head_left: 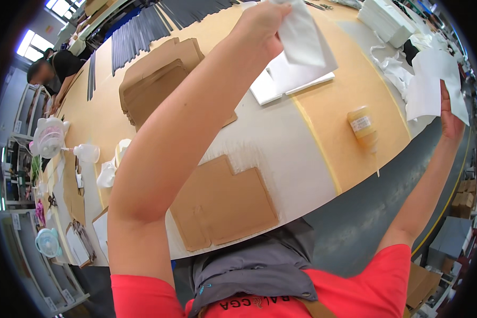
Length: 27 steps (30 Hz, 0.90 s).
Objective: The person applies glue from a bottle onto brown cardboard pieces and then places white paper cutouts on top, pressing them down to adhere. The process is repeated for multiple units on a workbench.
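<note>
My left hand (262, 24) is stretched to the far side of the table, its fingers closed on a thin white sheet (305, 40) that hangs down. Beneath that sheet lie more white sheets (267, 87) on the tabletop. Out at the right, my right hand (450, 119) grips another bent white sheet (428, 87) beyond the table's edge; part of its fingers is hidden by the sheet. Directly before me a flat brown cut piece (225, 206) rests on the grey surface. A stack of similar brown pieces (153, 85) sits farther back, partly behind my left forearm.
An amber squeeze bottle with a thin nozzle (361, 127) lies near the table's right edge. Dark strips (138, 40) cover the far left. A white fan (50, 137) and clear bottle (87, 153) stand at left. A white stack (387, 24) is far right. Another person (63, 69) leans in at left.
</note>
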{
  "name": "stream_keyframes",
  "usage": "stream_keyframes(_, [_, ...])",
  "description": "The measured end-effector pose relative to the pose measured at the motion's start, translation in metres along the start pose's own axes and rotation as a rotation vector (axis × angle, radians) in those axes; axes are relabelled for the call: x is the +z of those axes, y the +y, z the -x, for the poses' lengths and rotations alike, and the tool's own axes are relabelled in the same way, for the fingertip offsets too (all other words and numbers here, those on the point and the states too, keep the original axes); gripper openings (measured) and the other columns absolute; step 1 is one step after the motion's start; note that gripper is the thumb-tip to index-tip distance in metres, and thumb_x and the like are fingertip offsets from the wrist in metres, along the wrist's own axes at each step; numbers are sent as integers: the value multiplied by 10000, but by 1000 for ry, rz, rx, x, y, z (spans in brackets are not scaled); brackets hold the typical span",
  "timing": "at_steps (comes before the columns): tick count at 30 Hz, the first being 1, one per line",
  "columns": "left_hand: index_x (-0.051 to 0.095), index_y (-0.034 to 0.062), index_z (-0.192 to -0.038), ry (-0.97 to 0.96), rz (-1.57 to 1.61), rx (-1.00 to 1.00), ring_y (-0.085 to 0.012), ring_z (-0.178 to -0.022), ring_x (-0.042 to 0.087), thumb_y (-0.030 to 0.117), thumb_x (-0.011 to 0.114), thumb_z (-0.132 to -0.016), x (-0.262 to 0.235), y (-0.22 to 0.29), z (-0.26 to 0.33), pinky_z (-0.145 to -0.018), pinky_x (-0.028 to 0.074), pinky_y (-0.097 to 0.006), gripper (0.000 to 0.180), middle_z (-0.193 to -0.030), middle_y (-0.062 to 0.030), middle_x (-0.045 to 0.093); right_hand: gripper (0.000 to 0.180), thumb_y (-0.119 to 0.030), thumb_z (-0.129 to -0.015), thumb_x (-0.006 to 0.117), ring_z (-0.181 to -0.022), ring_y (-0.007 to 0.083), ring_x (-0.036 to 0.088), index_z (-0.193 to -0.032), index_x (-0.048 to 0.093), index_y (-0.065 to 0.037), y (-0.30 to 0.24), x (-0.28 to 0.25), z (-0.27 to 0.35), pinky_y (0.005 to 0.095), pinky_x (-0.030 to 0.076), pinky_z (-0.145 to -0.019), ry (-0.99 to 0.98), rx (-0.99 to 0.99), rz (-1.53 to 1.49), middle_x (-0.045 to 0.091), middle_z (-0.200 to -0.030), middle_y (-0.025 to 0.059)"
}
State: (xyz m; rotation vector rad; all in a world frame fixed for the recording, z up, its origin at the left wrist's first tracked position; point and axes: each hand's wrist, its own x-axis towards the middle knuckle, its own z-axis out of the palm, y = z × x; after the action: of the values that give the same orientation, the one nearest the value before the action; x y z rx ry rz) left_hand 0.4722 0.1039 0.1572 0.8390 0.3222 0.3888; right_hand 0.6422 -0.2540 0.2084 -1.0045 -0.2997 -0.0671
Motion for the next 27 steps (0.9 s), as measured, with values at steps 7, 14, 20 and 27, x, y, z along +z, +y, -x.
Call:
stream_keyframes(7, [528,-45,-1202,-180,93,27,-338,-1040,664,75,414,-1039,-26,14,-13,-949,555,-479,232,-1110,-216,657,548,-227,-1043,352,-1483,428,236,-1508,308,60,-3,30,31,592,157,-1233,95,-36,38,288,-1595,228])
stream_keyframes(14, [404,-12,-1446,471,-780,227,-285,-1313,520,183,628,-978,-120,-58,30,-1067,451,-418,554,-1391,-183,528,500,-217,-1041,401,-1390,403,411,-1456,403,62,14,62,50,555,307,-1186,111,171,96,427,-1502,241])
stream_keyframes(20, [308,49,-1545,168,-226,-21,-263,-1383,422,304,602,-1002,-75,-77,104,-1173,300,-428,669,-1510,-159,413,425,-212,-1022,488,-1110,214,656,-1330,545,75,39,43,72,352,526,-968,-519,155,229,646,-1256,164])
stream_keyframes(27, [311,61,-1542,129,605,-242,-345,-1366,445,521,504,-1009,-57,-82,181,-1154,324,-505,730,-1440,-155,484,376,-180,-1003,594,-1318,236,511,-1316,516,14,58,158,227,331,385,-1098,-1022,-26,369,539,-1393,188])
